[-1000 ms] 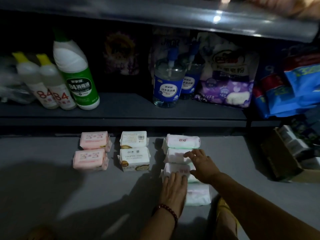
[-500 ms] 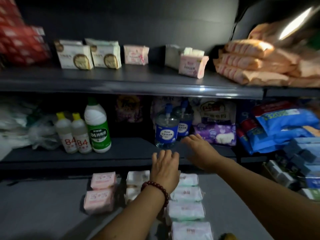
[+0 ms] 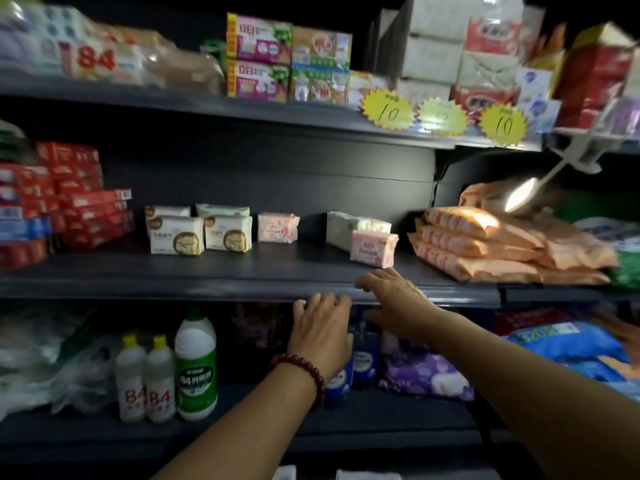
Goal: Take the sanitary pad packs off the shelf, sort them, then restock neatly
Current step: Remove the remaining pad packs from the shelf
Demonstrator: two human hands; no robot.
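Note:
On the dark middle shelf [image 3: 214,278] stand several sanitary pad packs: two white packs with gold emblems [image 3: 176,235] [image 3: 228,233], a pink pack [image 3: 277,227] further back, a white pack lying on its side [image 3: 349,227] and a pink pack [image 3: 373,249] leaning in front of it. My left hand [image 3: 322,329], with a red bead bracelet on the wrist, is raised just below the shelf's front edge, fingers apart and holding nothing. My right hand [image 3: 393,296] hovers at the shelf edge right below the leaning pink pack, fingers spread, not touching it.
Orange packs [image 3: 485,247] are stacked at the shelf's right, red boxes [image 3: 79,202] at its left. Below stand bleach bottles [image 3: 195,365], blue bottles and a purple bag [image 3: 422,372]. The top shelf holds boxes and yellow price tags [image 3: 386,110].
My view has swung up from the floor packs to the shelves. Both hands left the sorted packs below and rose to the middle shelf's front edge.

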